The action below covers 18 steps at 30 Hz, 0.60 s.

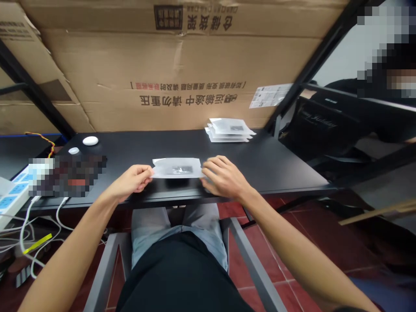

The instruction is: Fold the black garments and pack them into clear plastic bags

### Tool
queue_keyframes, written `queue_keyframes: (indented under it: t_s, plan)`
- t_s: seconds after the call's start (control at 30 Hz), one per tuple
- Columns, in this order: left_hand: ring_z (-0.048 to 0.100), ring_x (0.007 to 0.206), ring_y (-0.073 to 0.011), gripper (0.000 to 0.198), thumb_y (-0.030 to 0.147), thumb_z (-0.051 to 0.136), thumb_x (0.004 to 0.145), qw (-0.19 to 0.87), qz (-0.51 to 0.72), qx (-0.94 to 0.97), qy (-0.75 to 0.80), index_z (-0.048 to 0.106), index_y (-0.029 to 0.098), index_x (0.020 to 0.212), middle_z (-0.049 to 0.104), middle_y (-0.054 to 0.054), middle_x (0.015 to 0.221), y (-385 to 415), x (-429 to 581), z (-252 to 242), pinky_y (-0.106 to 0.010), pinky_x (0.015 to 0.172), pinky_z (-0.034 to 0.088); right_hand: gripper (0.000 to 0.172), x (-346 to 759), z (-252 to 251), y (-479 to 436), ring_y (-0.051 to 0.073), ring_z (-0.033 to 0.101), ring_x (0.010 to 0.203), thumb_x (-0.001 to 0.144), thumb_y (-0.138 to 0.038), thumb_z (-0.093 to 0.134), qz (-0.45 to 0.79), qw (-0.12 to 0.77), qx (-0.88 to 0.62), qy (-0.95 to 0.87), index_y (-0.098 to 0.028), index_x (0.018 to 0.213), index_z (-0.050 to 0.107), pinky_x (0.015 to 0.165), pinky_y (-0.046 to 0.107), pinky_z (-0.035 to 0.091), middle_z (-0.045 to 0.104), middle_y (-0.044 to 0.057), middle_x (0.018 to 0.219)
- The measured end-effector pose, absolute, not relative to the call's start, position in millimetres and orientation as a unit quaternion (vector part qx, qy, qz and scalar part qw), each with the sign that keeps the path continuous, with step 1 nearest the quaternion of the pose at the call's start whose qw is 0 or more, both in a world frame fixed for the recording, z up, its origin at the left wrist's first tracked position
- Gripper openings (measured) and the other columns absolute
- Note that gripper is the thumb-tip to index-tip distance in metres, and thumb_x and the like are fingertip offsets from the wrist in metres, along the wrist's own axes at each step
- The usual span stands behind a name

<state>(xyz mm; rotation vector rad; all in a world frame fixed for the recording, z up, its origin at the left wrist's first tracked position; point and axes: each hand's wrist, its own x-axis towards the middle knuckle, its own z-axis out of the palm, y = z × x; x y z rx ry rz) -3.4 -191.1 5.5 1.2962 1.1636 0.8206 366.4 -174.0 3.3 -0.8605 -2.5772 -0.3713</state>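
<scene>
We've got both bare hands out on the desk, apart, one at each end of the same thing. Our left hand pinches the left end of a flat translucent white plastic pouch between thumb and fingers. Our right hand is on the pouch's right end, though from this angle we can't really tell if it's gripping or just pressing down. A dark rectangular patch shows in the middle of the pouch, which sits close to the near edge of a long matte black desk.

Further out, toward the far right of the desk, there's a small stack of white plastic pouches. Far left, we've got a white oval puck just beside a smaller white round disc. Off the near left corner sits a white power strip with blue sockets, with white cables hanging below it. Behind the desk stands a big brown cardboard sheet with printed characters, and there's a red tile floor under us.
</scene>
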Motion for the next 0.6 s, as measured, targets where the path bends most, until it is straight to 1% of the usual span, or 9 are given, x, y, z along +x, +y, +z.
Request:
queue_keyframes:
  t_s: [0.07, 0.1, 0.13, 0.2, 0.27, 0.37, 0.47, 0.53, 0.6]
  plan:
    - [0.032, 0.051, -0.0035, 0.047, 0.054, 0.082, 0.094, 0.578, 0.333, 0.565, 0.485, 0.054, 0.020, 0.077, 0.051, 0.003, 0.073, -193.6, 7.7, 6.8, -0.017, 0.047, 0.022, 0.061, 343.5, 2.8, -177.6, 0.047, 0.053, 0.159, 0.107, -0.040, 0.070, -0.102, 0.183, -0.332, -0.920, -0.012, 0.161, 0.062, 0.126, 0.064, 0.048, 0.060, 0.028, 0.169]
    - [0.033, 0.051, -0.0036, 0.048, 0.055, 0.081, 0.095, 0.583, 0.326, 0.570, 0.479, 0.054, 0.020, 0.077, 0.052, 0.003, 0.073, -194.3, 12.8, 7.8, -0.017, 0.047, 0.022, 0.076, 331.1, 2.5, -177.8, 0.049, 0.045, 0.166, 0.107, -0.039, 0.071, -0.086, 0.165, -0.344, -0.920, -0.011, 0.173, 0.048, 0.129, 0.067, 0.046, 0.048, 0.029, 0.179]
    - [0.033, 0.051, -0.0038, 0.049, 0.056, 0.081, 0.096, 0.586, 0.324, 0.574, 0.472, 0.054, 0.020, 0.076, 0.052, 0.003, 0.072, -194.6, 17.3, 8.9, -0.017, 0.046, 0.023, 0.081, 320.0, 2.8, -176.7, 0.049, 0.044, 0.168, 0.107, -0.033, 0.068, -0.069, 0.146, -0.357, -0.920, -0.012, 0.180, 0.039, 0.130, 0.067, 0.046, 0.044, 0.028, 0.183]
    - [0.038, 0.052, -0.0051, 0.049, 0.058, 0.080, 0.098, 0.581, 0.336, 0.580, 0.461, 0.056, 0.020, 0.077, 0.052, 0.003, 0.071, -194.3, 23.6, 10.2, -0.018, 0.046, 0.026, 0.082, 307.2, 7.4, -169.6, 0.043, 0.056, 0.162, 0.106, -0.016, 0.057, -0.036, 0.113, -0.368, -0.922, -0.018, 0.184, 0.032, 0.126, 0.061, 0.052, 0.052, 0.023, 0.180]
    - [0.045, 0.053, -0.0074, 0.048, 0.063, 0.076, 0.101, 0.555, 0.371, 0.584, 0.461, 0.063, 0.020, 0.083, 0.055, 0.003, 0.072, -192.3, 25.7, 8.9, -0.020, 0.047, 0.034, 0.085, 312.8, 20.4, -155.0, 0.036, 0.068, 0.150, 0.102, -0.005, 0.051, -0.016, 0.111, -0.359, -0.926, -0.023, 0.183, 0.036, 0.118, 0.051, 0.060, 0.064, 0.017, 0.171]
    - [0.056, 0.056, -0.0116, 0.053, 0.072, 0.069, 0.103, 0.485, 0.417, 0.596, 0.485, 0.072, 0.020, 0.098, 0.063, 0.000, 0.075, -187.0, 21.3, 0.5, -0.025, 0.052, 0.047, 0.087, 354.2, 54.8, -116.5, 0.036, 0.071, 0.146, 0.095, 0.001, 0.054, -0.052, 0.173, -0.354, -0.917, -0.019, 0.178, 0.046, 0.113, 0.050, 0.065, 0.068, 0.017, 0.167]
    - [0.062, 0.061, -0.0143, 0.053, 0.072, 0.065, 0.106, 0.398, 0.424, 0.623, 0.523, 0.074, 0.020, 0.101, 0.068, -0.001, 0.078, -180.5, 12.5, -11.8, -0.028, 0.058, 0.053, 0.084, 412.4, 89.1, -63.8, 0.035, 0.068, 0.149, 0.088, 0.008, 0.051, -0.136, 0.258, -0.398, -0.870, -0.018, 0.167, 0.060, 0.126, 0.055, 0.054, 0.071, 0.014, 0.163]
    - [0.067, 0.067, -0.0171, 0.050, 0.069, 0.062, 0.108, 0.336, 0.410, 0.642, 0.554, 0.075, 0.021, 0.102, 0.072, -0.003, 0.080, -176.9, 8.1, -18.5, -0.030, 0.061, 0.056, 0.070, 445.6, 99.1, -30.0, 0.036, 0.062, 0.155, 0.093, 0.007, 0.047, -0.169, 0.281, -0.443, -0.834, -0.008, 0.160, 0.064, 0.130, 0.056, 0.045, 0.069, 0.021, 0.163]
    - [0.074, 0.078, -0.0213, 0.045, 0.064, 0.060, 0.109, 0.259, 0.385, 0.662, 0.588, 0.076, 0.023, 0.103, 0.079, -0.004, 0.086, -174.3, 6.6, -23.4, -0.033, 0.072, 0.061, 0.060, 467.7, 94.4, -3.9, 0.036, 0.052, 0.162, 0.102, 0.004, 0.037, -0.161, 0.251, -0.493, -0.817, 0.004, 0.158, 0.060, 0.132, 0.057, 0.036, 0.061, 0.029, 0.169]
